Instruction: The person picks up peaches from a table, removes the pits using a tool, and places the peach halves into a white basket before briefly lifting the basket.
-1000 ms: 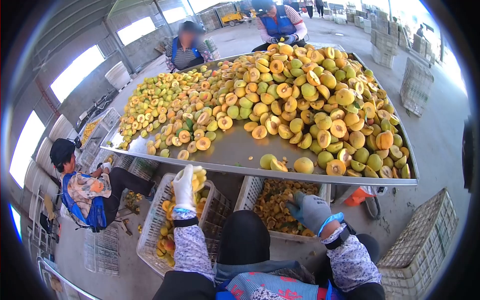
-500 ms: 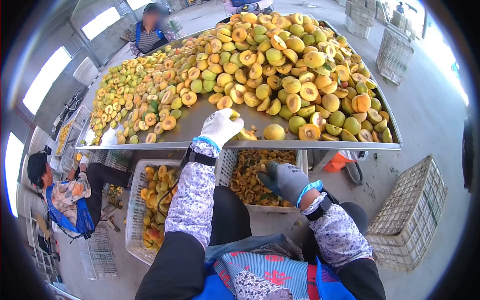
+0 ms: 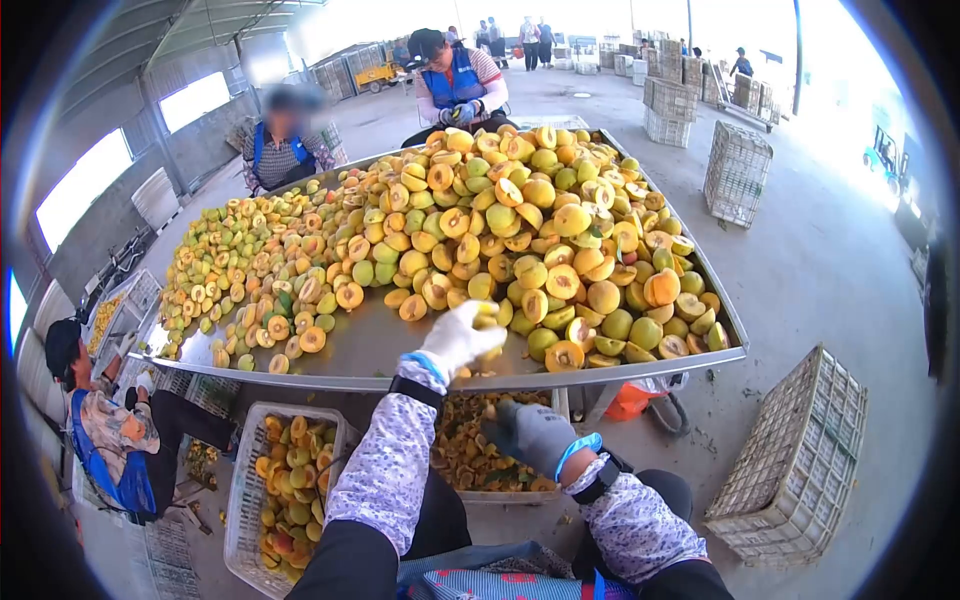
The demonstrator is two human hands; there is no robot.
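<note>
My left hand (image 3: 458, 338), in a white glove, is over the near edge of the metal table (image 3: 350, 345). Its fingers are closed around a yellow peach half (image 3: 487, 316), slightly blurred. Just beyond it rises a large heap of halved yellow peaches (image 3: 540, 220), many with brown hollows or stones showing. My right hand (image 3: 530, 436), in a grey glove, hovers above a white crate (image 3: 507, 496) of peach scraps (image 3: 465, 440). Its fingers are curled, and whatever they hold is hidden. Left of my knees stands another white crate (image 3: 240, 520) filled with peach halves (image 3: 297, 470).
A stacked plastic crate (image 3: 790, 460) stands on the floor to my right. An orange bag (image 3: 630, 402) hangs under the table edge. Co-workers sit at the far side (image 3: 460, 85), far left (image 3: 285, 150) and left (image 3: 110, 430). More crates (image 3: 738, 172) stand further back.
The view has tilted up, showing more of the hall and the far co-worker. My left hand remains near the table edge with a peach piece; my right hand stays over the scrap crate.
</note>
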